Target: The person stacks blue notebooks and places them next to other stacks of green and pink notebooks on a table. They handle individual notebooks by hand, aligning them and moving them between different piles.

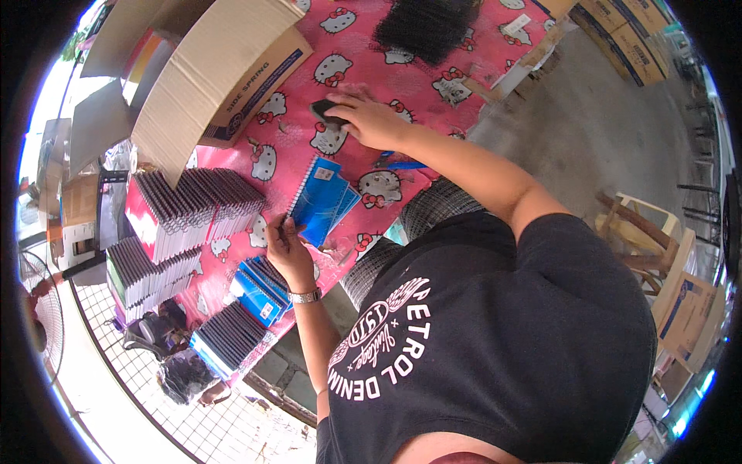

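Observation:
A blue spiral notebook (318,193) lies on the pink table cover, with another blue notebook (345,206) partly under it. My left hand (287,246) is closed at the lower left corner of the top notebook, by its coil; part of the grip is hidden. Farther off, my right hand (369,122) reaches over the table with its fingers around a small black block (328,113), whose exact kind I cannot make out. Blue-handled tools (402,162) rest beneath my right forearm.
Stacks of spiral notebooks (193,209) stand at the left, with blue ones (261,290) nearer me. An open cardboard box (259,89) sits behind them. Black coils (425,27) lie at the far edge. A wooden chair (641,232) and a fan (40,317) flank the table (309,31).

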Tool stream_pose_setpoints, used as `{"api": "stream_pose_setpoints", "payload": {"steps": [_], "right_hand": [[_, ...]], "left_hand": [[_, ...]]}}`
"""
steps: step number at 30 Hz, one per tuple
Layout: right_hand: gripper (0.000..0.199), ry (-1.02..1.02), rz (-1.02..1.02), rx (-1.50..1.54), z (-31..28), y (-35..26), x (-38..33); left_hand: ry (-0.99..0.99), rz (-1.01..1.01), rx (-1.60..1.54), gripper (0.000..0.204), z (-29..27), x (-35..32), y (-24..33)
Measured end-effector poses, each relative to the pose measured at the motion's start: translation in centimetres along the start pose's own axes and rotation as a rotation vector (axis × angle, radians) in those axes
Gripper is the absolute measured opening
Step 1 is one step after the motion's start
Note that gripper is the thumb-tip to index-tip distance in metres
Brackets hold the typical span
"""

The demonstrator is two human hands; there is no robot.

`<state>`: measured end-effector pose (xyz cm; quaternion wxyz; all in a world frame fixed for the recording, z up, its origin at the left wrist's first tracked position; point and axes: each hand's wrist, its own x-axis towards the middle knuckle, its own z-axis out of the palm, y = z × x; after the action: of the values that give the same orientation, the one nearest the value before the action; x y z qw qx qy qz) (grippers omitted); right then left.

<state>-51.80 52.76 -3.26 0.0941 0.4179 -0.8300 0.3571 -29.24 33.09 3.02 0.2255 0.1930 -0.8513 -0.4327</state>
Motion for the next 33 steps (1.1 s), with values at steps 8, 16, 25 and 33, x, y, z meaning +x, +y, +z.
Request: {"api": "stream_pose_setpoints", "payload": {"steps": [8,16,25,33], "right_hand": [[0.075,-0.218,0.244,-0.493,-4.1,-3.4,-12.3],[0.067,-0.276,-0.002,-0.337,-5.7,-4.5,-10.9],[0.048,-0.309,0.009,-0.175,-3.6,-16.7,-3.7],[0.042,-0.432,-0.005,-0.216,-4.1,-17.7,-4.0]], "left_hand": [[0.068,-0.139,-0.15,0.02,0.2,-1.7,-0.9],[0.052,-0.217,-0.404,0.016,0.8,-2.2,-1.0],[0.149,-0.052,-0.123,0.021,1.7,-3.3,-1.2],[0.245,0.051,0.103,0.03,2.1,-4.1,0.5]]}}
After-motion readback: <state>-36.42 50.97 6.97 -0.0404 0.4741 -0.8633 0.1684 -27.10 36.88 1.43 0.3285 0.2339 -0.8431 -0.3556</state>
